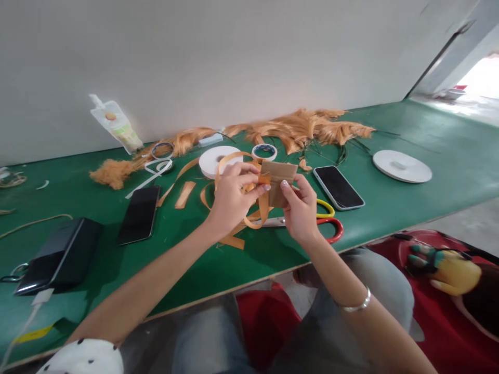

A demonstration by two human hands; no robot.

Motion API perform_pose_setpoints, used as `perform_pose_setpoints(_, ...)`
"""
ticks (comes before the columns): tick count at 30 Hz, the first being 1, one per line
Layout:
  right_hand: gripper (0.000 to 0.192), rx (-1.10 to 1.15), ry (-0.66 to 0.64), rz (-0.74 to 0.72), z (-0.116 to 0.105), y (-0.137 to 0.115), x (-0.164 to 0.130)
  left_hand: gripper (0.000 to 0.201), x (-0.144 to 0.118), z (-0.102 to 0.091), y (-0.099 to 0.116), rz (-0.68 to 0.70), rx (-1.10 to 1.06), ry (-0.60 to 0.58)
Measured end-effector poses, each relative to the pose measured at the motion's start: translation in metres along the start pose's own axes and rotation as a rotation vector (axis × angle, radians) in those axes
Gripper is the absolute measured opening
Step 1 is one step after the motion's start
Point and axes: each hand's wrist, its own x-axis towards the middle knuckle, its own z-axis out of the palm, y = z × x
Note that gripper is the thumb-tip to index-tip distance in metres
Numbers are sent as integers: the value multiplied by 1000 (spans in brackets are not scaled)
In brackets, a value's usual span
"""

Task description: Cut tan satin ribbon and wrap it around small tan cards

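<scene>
My right hand grips a small piece of brown cardboard, thumb on its front face. At the cardboard's left edge, my left hand pinches an orange ribbon between thumb and fingers. Loops of this ribbon hang beneath the hands and trail over the table. Below lies a pair of scissors with one yellow and one red handle; my right hand hides part of them. Behind my left hand rests a white ribbon spool, and a roll of tape stands just beyond the cardboard.
Orange fibre bundles line the wall on the green table. A phone and a white disc lie right. Left are another phone, a black box-shaped device with a white cable, and a pouch.
</scene>
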Motion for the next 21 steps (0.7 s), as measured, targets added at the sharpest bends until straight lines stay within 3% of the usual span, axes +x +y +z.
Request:
perform_pose_setpoints(6,21,133,-119,84,3,-2,-4,8,-5,7,-7,94,85,94)
perform_pose_setpoints(9,30,133,-160,119,2,-4,-3,32,-4,8,-7,78,-53,68)
perform_pose_setpoints(13,40,54,-216,113,1,-5,-2,57,0,8,-8,-92,-369,-10)
perform_pose_setpoints(17,37,-18,-208,84,0,-4,-1,38,2,7,-7,-214,-513,-105)
perform_pose_setpoints(21,36,-71,-196,66,-1,-5,-1,30,1,5,-6,-226,-451,-121)
